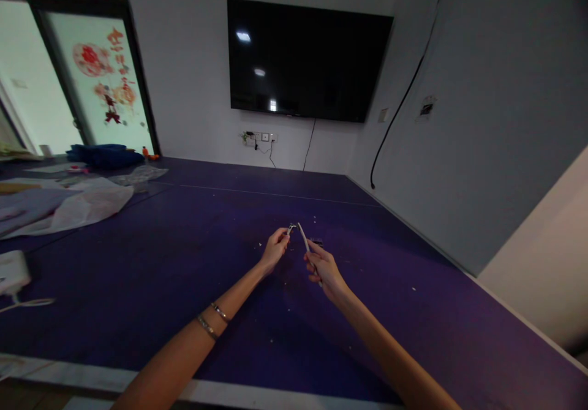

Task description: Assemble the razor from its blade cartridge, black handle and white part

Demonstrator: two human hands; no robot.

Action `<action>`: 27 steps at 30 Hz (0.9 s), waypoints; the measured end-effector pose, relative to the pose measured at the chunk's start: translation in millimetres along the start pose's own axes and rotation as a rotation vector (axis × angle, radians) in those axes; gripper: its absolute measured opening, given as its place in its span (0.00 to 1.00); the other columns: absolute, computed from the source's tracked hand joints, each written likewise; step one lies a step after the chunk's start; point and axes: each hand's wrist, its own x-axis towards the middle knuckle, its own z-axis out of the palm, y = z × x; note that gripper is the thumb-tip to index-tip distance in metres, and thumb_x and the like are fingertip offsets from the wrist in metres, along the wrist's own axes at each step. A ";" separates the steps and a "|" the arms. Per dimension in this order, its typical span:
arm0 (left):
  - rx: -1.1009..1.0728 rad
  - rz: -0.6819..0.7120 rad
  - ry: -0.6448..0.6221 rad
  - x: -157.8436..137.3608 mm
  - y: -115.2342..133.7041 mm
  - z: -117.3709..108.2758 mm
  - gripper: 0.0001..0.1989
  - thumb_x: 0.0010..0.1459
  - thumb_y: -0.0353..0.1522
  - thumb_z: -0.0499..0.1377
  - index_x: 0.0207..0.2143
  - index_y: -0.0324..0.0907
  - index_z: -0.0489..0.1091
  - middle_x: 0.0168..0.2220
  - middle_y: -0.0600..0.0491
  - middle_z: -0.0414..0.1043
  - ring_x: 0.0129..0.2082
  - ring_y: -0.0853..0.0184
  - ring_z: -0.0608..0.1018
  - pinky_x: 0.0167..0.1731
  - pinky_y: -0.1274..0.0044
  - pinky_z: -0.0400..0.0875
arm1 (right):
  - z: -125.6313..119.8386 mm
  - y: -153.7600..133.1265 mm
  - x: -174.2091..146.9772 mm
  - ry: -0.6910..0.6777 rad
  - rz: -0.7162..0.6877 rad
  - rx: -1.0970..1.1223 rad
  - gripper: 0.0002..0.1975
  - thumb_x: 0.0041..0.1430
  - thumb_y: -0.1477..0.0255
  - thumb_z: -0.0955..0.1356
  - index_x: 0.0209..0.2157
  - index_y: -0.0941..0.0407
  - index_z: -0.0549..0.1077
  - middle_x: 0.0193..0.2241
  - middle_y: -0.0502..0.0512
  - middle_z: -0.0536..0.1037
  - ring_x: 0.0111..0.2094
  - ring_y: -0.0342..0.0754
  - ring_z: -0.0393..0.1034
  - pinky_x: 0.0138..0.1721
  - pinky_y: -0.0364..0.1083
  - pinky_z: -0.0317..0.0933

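Note:
My left hand [274,248] is closed, pinching a small pale, metallic-looking piece [290,229] between thumb and fingers. Its exact kind is too small to make out. Wrapped round a slim white stick-like tool [302,236] is my right hand [323,267], also closed. The tool's upper end leans toward the small piece, close to it; whether they touch I cannot tell. A small dark flat item [316,241] lies on the purple surface [220,257] just beyond my right hand. Tiny white bits are scattered around both hands.
At the left lie translucent plastic sheets [98,205] and a dark blue cloth bundle [105,155]. A white box-shaped device with a cord [13,272] sits at the near left. A television [307,60] hangs on the far wall; a black cable [404,94] dangles at the right.

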 end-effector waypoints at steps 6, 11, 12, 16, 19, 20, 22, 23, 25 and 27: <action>0.005 0.023 -0.017 -0.9 -1.2 0.8 0.12 0.52 0.36 0.54 0.38 0.40 0.67 0.21 0.59 0.59 0.17 0.77 0.61 0.15 0.84 0.53 | 0.4 2.8 -2.5 0.026 0.030 0.094 0.24 0.46 0.74 0.66 0.48 0.54 0.67 0.22 0.46 0.64 0.15 0.34 0.50 0.12 0.34 0.38; 0.023 0.023 -0.033 -0.2 -1.1 1.7 0.12 0.52 0.37 0.55 0.38 0.40 0.67 0.21 0.59 0.59 0.17 0.77 0.60 0.16 0.84 0.53 | 0.5 4.2 -3.1 0.019 0.043 0.134 0.23 0.45 0.75 0.67 0.47 0.53 0.68 0.22 0.46 0.64 0.15 0.35 0.51 0.12 0.35 0.38; 0.032 0.025 -0.019 0.3 -0.7 1.1 0.12 0.52 0.37 0.54 0.38 0.40 0.67 0.21 0.59 0.59 0.17 0.77 0.60 0.16 0.84 0.53 | 1.0 4.6 -4.5 0.015 0.048 0.136 0.23 0.45 0.74 0.67 0.47 0.53 0.69 0.22 0.46 0.64 0.15 0.35 0.51 0.12 0.35 0.38; 0.035 0.029 -0.007 0.5 1.1 1.4 0.12 0.52 0.37 0.54 0.38 0.40 0.67 0.21 0.59 0.59 0.17 0.76 0.61 0.16 0.83 0.53 | 2.8 2.4 -6.5 0.024 0.039 0.158 0.23 0.45 0.75 0.67 0.47 0.53 0.68 0.22 0.46 0.64 0.16 0.35 0.51 0.13 0.35 0.38; 0.030 0.033 -0.033 -1.2 3.3 4.5 0.12 0.51 0.36 0.55 0.37 0.40 0.67 0.21 0.59 0.59 0.17 0.76 0.61 0.17 0.83 0.53 | 4.9 -0.3 -3.9 0.045 0.033 0.174 0.24 0.45 0.75 0.66 0.47 0.53 0.68 0.22 0.46 0.64 0.16 0.35 0.51 0.13 0.35 0.38; 0.033 0.033 -0.034 -1.6 4.3 5.2 0.12 0.51 0.36 0.55 0.37 0.40 0.67 0.20 0.59 0.58 0.17 0.76 0.61 0.17 0.83 0.53 | 5.8 -0.2 -3.8 0.047 0.034 0.173 0.24 0.45 0.75 0.66 0.47 0.53 0.68 0.22 0.46 0.63 0.16 0.35 0.51 0.13 0.35 0.38; 0.044 0.037 -0.026 -1.9 6.3 5.4 0.11 0.52 0.35 0.54 0.37 0.39 0.67 0.20 0.59 0.59 0.17 0.76 0.61 0.17 0.83 0.53 | 7.6 1.6 -5.5 0.038 0.028 0.166 0.25 0.45 0.75 0.67 0.48 0.53 0.68 0.22 0.45 0.63 0.16 0.34 0.50 0.13 0.35 0.38; 0.048 0.041 -0.021 -1.8 6.9 5.0 0.11 0.52 0.35 0.54 0.37 0.39 0.67 0.21 0.59 0.59 0.18 0.76 0.61 0.17 0.83 0.53 | 8.2 2.9 -6.9 0.033 0.020 0.160 0.25 0.44 0.74 0.67 0.48 0.52 0.68 0.22 0.45 0.63 0.16 0.34 0.50 0.13 0.35 0.38; 0.052 0.051 -0.015 -1.5 7.2 4.4 0.11 0.53 0.34 0.53 0.38 0.40 0.67 0.22 0.58 0.59 0.18 0.76 0.61 0.17 0.83 0.53 | 8.4 4.8 -9.0 0.035 0.005 0.145 0.25 0.44 0.74 0.67 0.48 0.52 0.68 0.22 0.45 0.63 0.16 0.34 0.50 0.13 0.35 0.38; 0.054 0.053 -0.017 -1.4 6.1 5.2 0.11 0.53 0.34 0.53 0.38 0.40 0.67 0.22 0.58 0.59 0.19 0.76 0.62 0.17 0.83 0.53 | 7.8 4.7 -8.8 0.055 -0.006 0.142 0.26 0.44 0.73 0.67 0.48 0.52 0.68 0.22 0.45 0.63 0.16 0.35 0.50 0.13 0.35 0.38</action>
